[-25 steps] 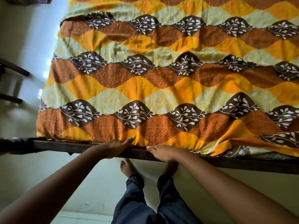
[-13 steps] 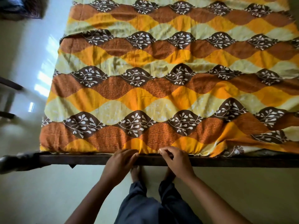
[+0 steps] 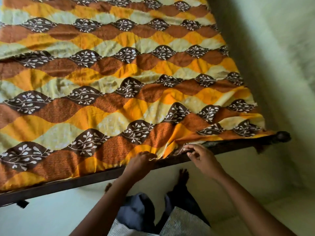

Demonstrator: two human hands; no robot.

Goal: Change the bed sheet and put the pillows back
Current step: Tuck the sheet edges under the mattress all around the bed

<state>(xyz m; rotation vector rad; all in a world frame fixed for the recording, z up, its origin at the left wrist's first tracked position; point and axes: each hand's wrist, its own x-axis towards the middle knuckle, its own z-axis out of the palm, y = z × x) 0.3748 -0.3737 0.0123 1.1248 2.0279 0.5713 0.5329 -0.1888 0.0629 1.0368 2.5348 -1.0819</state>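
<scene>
Patterned orange bed sheet [image 3: 119, 86] covers the bed, bunched near the dark frame rail [image 3: 81, 182]. Left hand [image 3: 139, 163] and right hand [image 3: 202, 157] fingers both pinch its loose edge.

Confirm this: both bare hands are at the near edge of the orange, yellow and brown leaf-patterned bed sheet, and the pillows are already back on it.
Not quite. The head view shows the left hand and right hand at the near edge of the orange, yellow and brown leaf-patterned bed sheet, but no pillows lie on it.
</scene>
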